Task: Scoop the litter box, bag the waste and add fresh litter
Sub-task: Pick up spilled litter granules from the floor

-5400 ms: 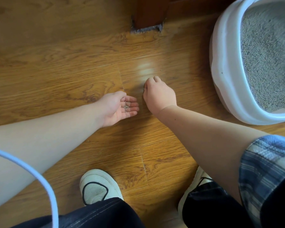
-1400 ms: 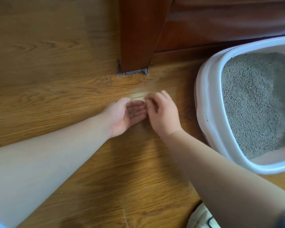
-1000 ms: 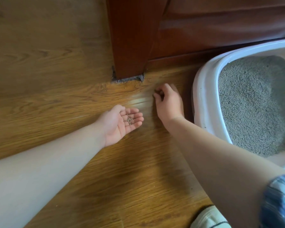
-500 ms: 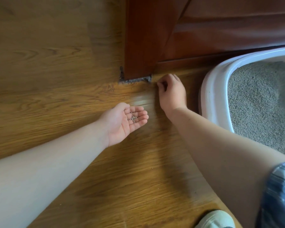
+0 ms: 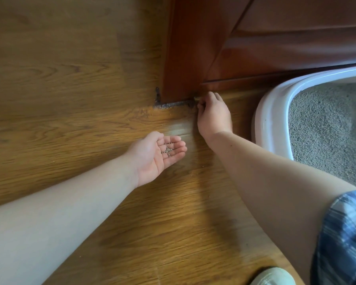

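The white oval plastic litter box of grey granules sits at my right, against the red-brown wooden furniture leg. My left hand lies cupped, palm up, holding small grey stray pellets. My right hand reaches to the leg's foot, fingertips narrowed, pinching; whether they grip 1 pellet, I cannot tell.

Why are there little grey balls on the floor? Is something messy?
Yes. Grey litter pellets have strayed outside the white plastic litter box: crumbs dot the wooden floor, and grit lines the dark red furniture leg. The cupped left hand holds some; the right hand pinches by the leg.
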Available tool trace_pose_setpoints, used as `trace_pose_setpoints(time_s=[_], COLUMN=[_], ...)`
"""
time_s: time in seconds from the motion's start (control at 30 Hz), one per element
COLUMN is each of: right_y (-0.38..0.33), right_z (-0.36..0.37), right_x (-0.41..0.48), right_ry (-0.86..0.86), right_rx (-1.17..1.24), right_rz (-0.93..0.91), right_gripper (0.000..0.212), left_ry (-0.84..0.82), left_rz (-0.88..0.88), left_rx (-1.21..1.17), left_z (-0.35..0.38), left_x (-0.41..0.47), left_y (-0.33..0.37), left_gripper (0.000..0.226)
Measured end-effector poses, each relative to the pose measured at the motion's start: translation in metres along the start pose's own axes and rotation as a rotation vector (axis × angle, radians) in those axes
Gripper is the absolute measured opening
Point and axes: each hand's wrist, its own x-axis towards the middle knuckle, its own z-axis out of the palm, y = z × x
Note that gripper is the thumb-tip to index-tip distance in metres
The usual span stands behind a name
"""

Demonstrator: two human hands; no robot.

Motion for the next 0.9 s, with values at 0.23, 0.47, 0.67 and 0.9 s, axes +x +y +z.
trace_pose_setpoints(time_s=[0.23, 0.47, 0.67, 0.9], right_y=[-0.012, -0.032, -0.029, -0.044], right_z=[-0.015, -0.015, -0.01, 0.013], right_x=[-0.029, -0.117, -0.088, -0.038], right_ry=[-0.042, -0.16, -0.032, -0.073], right_rx=[-0.021, 0.159, 0.253, 0.167], right_rz=[-0.044, -0.347, -0.203, -0.099], right_gripper=[0.015, 0.021, 0.012, 0.015], left_ry=[0.059, 0.009, 0.061, 0.071], left_rz=[0.006, -0.013, -0.011, -0.006], left_rx=[0.03, 0.086, 0.05, 0.048], left_z=[0.006, 0.0, -0.01, -0.033], left_x=[0.002, -0.008, -0.018, -0.035], left_y=[-0.005, -0.011, -0.012, -0.008], left_gripper=[0.041, 0.033, 0.038, 0.04])
